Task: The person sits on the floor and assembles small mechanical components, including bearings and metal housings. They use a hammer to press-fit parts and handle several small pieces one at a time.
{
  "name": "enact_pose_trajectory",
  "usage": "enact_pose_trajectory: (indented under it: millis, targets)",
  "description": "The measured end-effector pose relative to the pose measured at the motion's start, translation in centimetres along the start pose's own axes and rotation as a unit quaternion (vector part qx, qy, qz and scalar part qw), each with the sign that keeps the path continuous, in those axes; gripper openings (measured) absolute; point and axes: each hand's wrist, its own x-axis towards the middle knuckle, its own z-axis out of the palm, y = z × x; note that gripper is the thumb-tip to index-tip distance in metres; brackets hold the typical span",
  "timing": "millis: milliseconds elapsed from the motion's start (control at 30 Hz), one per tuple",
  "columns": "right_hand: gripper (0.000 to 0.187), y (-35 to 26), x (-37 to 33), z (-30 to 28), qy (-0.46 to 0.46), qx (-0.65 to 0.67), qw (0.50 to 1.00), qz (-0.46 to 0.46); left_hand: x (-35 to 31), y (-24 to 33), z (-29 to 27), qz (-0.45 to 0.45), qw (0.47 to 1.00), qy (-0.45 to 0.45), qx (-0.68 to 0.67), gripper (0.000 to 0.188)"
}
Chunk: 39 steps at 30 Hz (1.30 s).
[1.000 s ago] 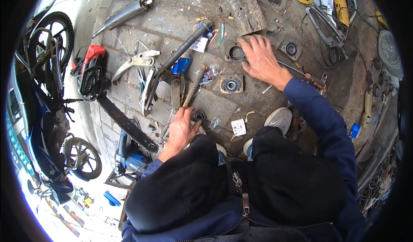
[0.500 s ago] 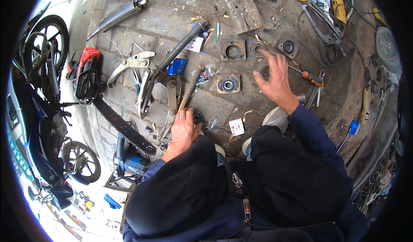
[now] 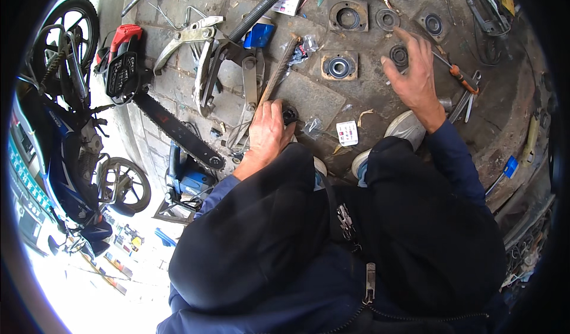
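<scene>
My left hand (image 3: pixel 267 133) is low on the floor beside my knee, its fingers bent round the near end of a rusty ribbed rod (image 3: pixel 280 71). A dark round part (image 3: pixel 289 115) sits against its thumb side; the fingertips are partly hidden. My right hand (image 3: pixel 414 76) hovers with fingers apart and nothing held, just right of a dark bearing (image 3: pixel 398 55). Above that bearing lies a flat metal ring (image 3: pixel 388 19). Left of the hand is a square flange housing with a bearing (image 3: pixel 339 67). Another square housing (image 3: pixel 348 17) and a round bearing unit (image 3: pixel 433 24) lie farther off.
A red-and-black chainsaw (image 3: pixel 178 133) and a large metal puller (image 3: pixel 205 43) lie left. An orange-handled screwdriver (image 3: pixel 463 78) and spanners (image 3: pixel 470 101) are at right. A white printed card (image 3: pixel 347 133) lies before my shoes. A motorbike (image 3: pixel 65 138) stands far left.
The whole view has shifted, so the floor and parts sit higher and farther right in the picture. Both hands keep nearly the same places among the parts.
</scene>
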Motion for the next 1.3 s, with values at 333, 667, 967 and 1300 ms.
enact_pose_trajectory:
  millis: [333, 667, 967, 1300]
  targets:
    - [0.062, -0.2, -0.4, 0.5, -0.014, -0.003, 1.000, -0.005, 0.3, 0.4, 0.5, -0.024, 1.000, 0.009, -0.017, 0.062]
    - [0.060, -0.4, -0.9, 0.0, -0.025, 0.019, 0.999, 0.014, 1.4, 2.6, -1.4, -0.075, 0.993, 0.034, -0.082, 0.077]
    - [0.060, -0.8, -1.2, 0.5, -0.048, 0.027, 0.998, 0.022, 2.5, 2.5, 0.6, -0.014, 0.997, 0.051, -0.052, 0.081]
    - [0.061, -0.8, -1.6, 0.8, -0.057, 0.022, 0.998, 0.011, 2.9, 2.3, 1.3, -0.012, 0.993, 0.084, -0.077, 0.077]
